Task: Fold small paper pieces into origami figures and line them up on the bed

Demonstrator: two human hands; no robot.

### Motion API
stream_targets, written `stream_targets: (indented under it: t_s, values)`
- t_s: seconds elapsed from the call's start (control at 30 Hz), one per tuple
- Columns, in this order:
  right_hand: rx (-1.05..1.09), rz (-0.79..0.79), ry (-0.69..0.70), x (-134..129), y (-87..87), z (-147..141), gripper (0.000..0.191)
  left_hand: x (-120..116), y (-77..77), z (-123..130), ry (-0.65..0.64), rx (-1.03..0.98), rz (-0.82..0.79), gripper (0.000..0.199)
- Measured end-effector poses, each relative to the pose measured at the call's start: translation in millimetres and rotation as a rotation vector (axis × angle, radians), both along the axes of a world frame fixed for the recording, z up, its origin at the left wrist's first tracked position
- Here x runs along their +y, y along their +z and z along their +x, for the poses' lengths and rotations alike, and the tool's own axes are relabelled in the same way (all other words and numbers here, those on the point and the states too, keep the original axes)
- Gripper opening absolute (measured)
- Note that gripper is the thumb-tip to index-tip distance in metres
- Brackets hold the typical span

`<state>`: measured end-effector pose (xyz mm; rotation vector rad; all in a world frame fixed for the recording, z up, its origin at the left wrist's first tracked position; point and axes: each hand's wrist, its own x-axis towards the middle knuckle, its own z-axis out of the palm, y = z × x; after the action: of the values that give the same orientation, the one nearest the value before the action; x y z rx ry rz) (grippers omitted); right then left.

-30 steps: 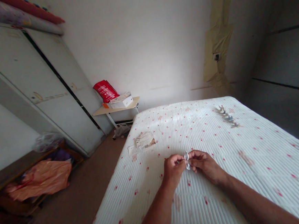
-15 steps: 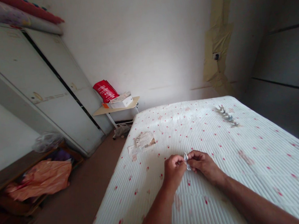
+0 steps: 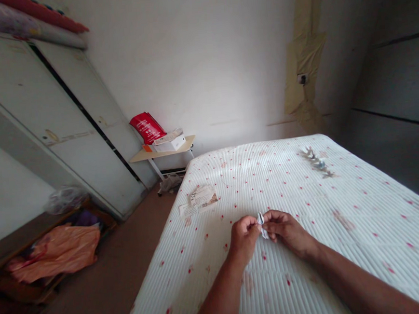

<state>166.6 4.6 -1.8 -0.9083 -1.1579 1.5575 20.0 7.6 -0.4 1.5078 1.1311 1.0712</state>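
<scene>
Tilted slightly since the earliest frame, the small folded paper piece is still pinched between the fingertips of the left hand and the right hand, above the near part of the bed. Paper scraps are left lying farther left; a row of small folded pieces has stayed far right.

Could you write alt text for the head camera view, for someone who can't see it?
Two bare hands, left and right, pinch a small piece of folded paper above a white, red-dotted mattress. Flat printed papers lie beyond, left; a row of small folded pieces, right.
</scene>
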Motion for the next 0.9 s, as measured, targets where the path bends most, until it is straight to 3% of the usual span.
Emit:
stream_targets:
  t_s: [0.13, 0.37, 0.9]
  values:
    - [0.026, -0.014, -0.001, 1.0, -2.7, 0.3, 0.022, 0.3, -1.2, 2.8, 0.008, -0.067, -0.037, 0.016]
    - [-0.078, 0.035, -0.022, -1.2, 3.1, -3.7, 0.021, 2.1, 4.9, 2.5, 0.154, -0.055, -0.019, 0.014]
    - [-0.075, 0.008, 0.045, 3.0, -3.6, -0.9, 0.015, 2.9, 4.7, 0.8, 0.060, 0.025, 0.030, 0.013]
